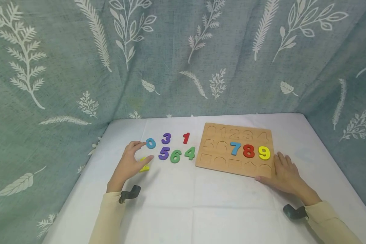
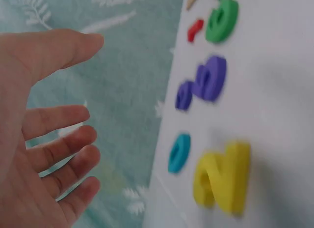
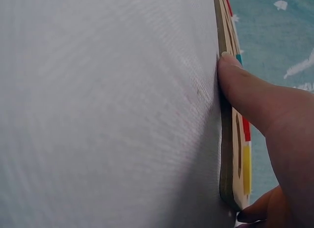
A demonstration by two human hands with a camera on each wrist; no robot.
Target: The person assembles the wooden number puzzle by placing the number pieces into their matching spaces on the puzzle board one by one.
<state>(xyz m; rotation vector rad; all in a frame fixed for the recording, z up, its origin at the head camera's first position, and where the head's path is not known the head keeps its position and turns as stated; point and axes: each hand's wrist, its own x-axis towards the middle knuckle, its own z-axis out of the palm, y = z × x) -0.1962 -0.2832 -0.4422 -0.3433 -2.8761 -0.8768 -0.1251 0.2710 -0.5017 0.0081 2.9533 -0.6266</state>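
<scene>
My left hand (image 1: 129, 164) hovers with fingers spread over the yellow number 2 (image 2: 223, 179), which it partly covers in the head view. Just past its fingertips lies the blue number 0 (image 1: 150, 143); nothing is between fingers and thumb. My right hand (image 1: 288, 174) holds the wooden number puzzle board (image 1: 222, 162) at its near right corner, thumb (image 3: 245, 83) against the front edge and fingers along the right side. In the board's middle row sit the blue 7 (image 1: 235, 148), red 8 (image 1: 248, 151) and yellow 9 (image 1: 264, 153).
Left of the board lie the purple 3 (image 1: 166, 138), red 1 (image 1: 186, 138), purple 5 (image 1: 164, 153), green 6 (image 1: 175, 156) and green 4 (image 1: 190, 153). A white cloth covers the table (image 1: 170, 220). Leaf-patterned curtains (image 1: 170, 67) stand behind it and at both sides.
</scene>
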